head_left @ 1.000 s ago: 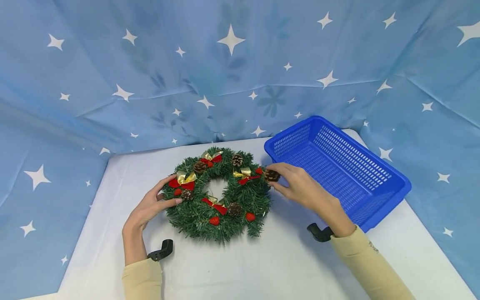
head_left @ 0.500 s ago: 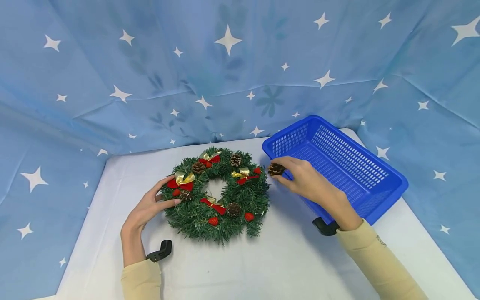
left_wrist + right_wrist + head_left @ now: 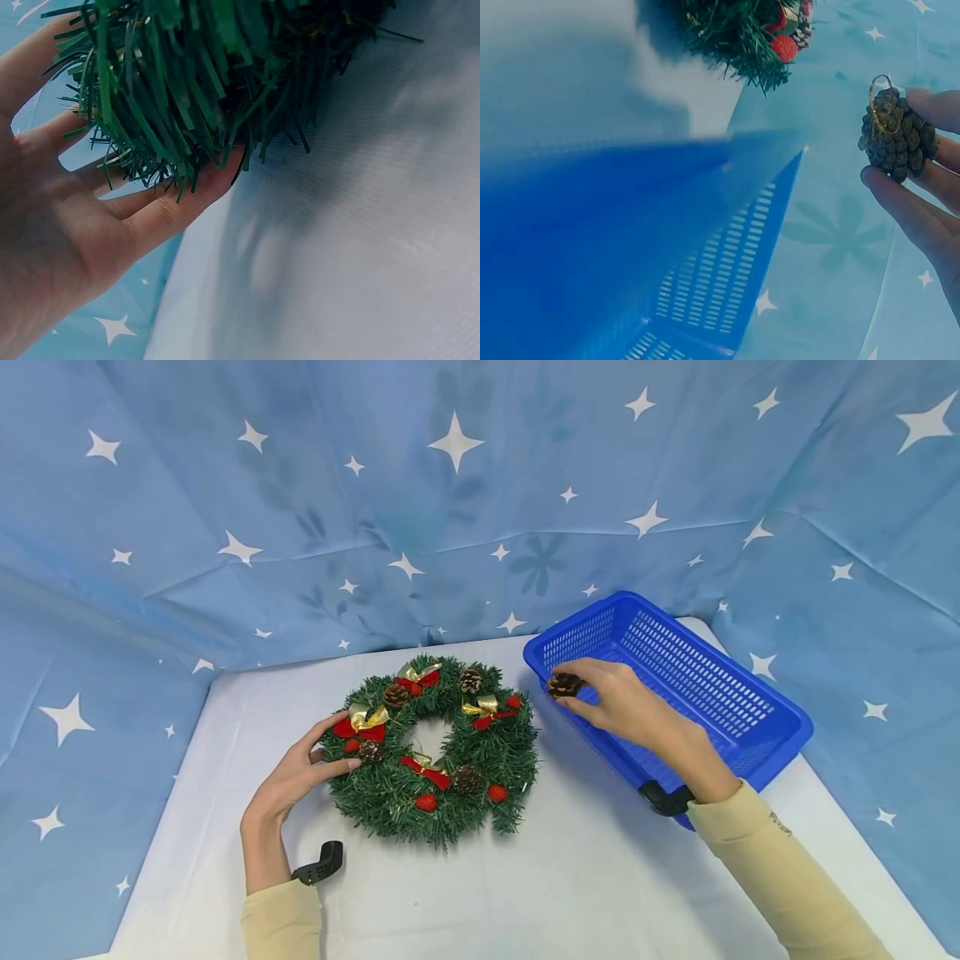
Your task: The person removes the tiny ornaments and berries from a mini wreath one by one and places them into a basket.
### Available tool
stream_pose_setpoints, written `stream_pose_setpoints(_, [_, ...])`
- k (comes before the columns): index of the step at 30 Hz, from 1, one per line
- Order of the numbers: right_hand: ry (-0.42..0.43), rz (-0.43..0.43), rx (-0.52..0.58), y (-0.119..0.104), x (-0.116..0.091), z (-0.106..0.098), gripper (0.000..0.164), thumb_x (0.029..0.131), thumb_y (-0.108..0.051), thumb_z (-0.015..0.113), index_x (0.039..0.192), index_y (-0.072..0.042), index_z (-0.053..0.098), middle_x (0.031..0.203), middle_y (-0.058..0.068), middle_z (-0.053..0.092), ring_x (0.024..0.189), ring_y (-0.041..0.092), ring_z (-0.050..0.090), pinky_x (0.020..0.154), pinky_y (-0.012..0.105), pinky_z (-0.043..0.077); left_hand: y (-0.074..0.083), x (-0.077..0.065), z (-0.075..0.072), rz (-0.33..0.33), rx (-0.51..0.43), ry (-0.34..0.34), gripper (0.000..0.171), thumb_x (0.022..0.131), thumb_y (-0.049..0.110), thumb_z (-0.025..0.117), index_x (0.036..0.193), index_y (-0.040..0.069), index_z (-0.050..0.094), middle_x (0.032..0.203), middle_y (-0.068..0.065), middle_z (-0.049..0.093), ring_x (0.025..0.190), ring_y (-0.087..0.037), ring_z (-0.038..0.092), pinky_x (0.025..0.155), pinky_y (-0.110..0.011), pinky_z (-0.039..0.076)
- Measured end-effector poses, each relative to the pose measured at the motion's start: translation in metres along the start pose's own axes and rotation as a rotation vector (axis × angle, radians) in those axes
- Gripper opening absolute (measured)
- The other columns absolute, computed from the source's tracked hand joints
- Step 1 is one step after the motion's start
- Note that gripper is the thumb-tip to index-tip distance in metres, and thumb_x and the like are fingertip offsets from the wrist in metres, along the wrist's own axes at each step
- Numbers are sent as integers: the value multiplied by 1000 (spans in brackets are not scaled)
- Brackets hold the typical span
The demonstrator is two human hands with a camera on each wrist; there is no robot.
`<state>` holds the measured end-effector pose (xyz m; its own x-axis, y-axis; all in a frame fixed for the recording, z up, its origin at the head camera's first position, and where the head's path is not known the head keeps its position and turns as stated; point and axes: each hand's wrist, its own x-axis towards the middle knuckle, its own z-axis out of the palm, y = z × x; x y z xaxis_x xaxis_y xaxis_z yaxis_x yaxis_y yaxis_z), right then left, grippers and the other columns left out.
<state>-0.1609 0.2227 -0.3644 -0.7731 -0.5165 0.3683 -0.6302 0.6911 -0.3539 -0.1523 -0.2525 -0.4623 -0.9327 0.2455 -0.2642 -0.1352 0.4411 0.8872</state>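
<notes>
The right hand (image 3: 636, 706) pinches a pine cone (image 3: 564, 686) between thumb and fingertips, a gold cord loop (image 3: 886, 118) at its end; seen from the head, the cone overlaps the left corner of the blue perforated plastic basket (image 3: 793, 728). The left hand (image 3: 288, 781), fingers spread, rests at the left edge of the green artificial Christmas wreath (image 3: 495, 752), lying on a white cloth (image 3: 450, 910). A small mark on the right sleeve (image 3: 787, 868) is unreadable

A lane of table (image 3: 573, 831) runs between wreath (image 3: 504, 747) and basket (image 3: 708, 670) — wide at the near end, narrow at the far — with the curtain (image 3: 337, 502) blocking behind.
</notes>
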Motion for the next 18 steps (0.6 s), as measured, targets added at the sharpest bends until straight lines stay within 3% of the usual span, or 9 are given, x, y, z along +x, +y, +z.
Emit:
stream_pose_setpoints(3, [-15,9,0,3,2,-4,39,86,-1,81,123,4,69,106,17,76,93,30,75,80,44,62,0,0,0,1,-4,-1,87,90,38,81,161,43,31,173,-9,13,148,-51,33,109,-77,28])
stream_pose_setpoints(11, [-80,89,10,12,4,-11,36,91,-6,78,125,0,69,108,13,75,96,28,75,81,44,62,1,0,0,-2,-6,-6,87,91,38,80,161,43,29,173,-8,9,151,-56,20,109,-80,24])
stream_pose_setpoints(18, [-99,106,16,22,6,-14,36,92,-6,78,126,1,69,110,14,75,98,30,74,82,45,62,1,0,0,-3,-2,-3,87,91,38,80,161,43,30,173,-9,11,151,-54,25,109,-79,26])
